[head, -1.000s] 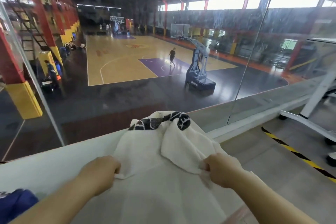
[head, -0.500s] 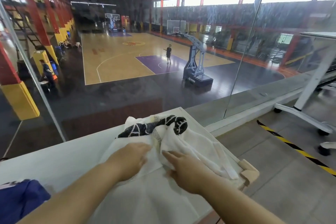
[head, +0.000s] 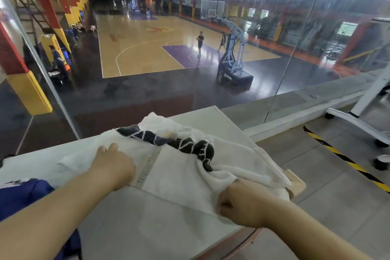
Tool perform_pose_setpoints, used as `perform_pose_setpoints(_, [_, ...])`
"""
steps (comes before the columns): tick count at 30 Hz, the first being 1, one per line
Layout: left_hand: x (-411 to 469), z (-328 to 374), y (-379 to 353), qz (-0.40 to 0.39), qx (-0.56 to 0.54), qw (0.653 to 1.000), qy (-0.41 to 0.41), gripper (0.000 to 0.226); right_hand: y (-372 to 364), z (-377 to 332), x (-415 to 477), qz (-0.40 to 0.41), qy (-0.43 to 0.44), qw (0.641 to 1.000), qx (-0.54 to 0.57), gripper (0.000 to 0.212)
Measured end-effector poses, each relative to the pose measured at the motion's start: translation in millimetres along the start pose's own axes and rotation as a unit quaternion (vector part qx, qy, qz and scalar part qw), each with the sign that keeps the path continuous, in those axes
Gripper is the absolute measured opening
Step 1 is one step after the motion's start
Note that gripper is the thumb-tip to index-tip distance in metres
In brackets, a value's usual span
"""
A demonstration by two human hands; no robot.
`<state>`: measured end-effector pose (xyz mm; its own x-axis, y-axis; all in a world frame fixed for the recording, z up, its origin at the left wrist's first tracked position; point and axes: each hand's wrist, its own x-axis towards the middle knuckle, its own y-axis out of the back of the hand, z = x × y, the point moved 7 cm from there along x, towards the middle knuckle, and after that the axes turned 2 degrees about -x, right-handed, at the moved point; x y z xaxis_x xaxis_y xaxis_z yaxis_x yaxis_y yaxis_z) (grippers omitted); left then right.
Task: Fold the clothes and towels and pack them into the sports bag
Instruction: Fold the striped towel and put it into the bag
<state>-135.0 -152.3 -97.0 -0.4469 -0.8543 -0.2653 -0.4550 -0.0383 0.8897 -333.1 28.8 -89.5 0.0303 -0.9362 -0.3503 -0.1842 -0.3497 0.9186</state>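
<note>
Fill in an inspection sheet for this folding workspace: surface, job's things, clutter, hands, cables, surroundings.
Surface: white table.
Job's things: white towel with dark patterned band, bunched on the table; blue bag at left, partly in view.
Clutter: pale wooden block at the table's right corner.
Hands: left hand presses on the towel; right hand grips its edge.
Cables: nothing seen.
Surroundings: glass wall, basketball court below, striped tape and wheeled stand on the floor.

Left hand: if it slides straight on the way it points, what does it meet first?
Probably the dark patterned band bunched on the white towel, just ahead of the left hand; depth is unclear.
</note>
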Motion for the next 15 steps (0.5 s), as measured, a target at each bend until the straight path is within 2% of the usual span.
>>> perform_pose_setpoints(2, [-3,-3,0,-0.004,-0.035,0.999,0.024,0.042,13,-8,3,0.003,0.011,0.999,0.033,0.027])
perform_pose_setpoints(6, [-13,9,6,0.035,-0.198,0.978,0.064,0.058,60,12,38,0.173,-0.045,0.979,0.101,0.02])
perform_pose_setpoints(8, [-19,26,5,0.037,-0.248,0.967,0.047,0.059,67,28,68,0.205,-0.076,0.967,0.133,0.02])
perform_pose_setpoints(12, [-26,55,-11,-0.01,-0.259,0.966,-0.002,0.049,67,48,119,0.189,-0.102,0.972,0.098,0.041])
perform_pose_setpoints(15, [-29,50,-20,-0.011,-0.277,0.961,-0.002,0.039,54,52,139,0.127,-0.11,0.983,0.072,0.042])
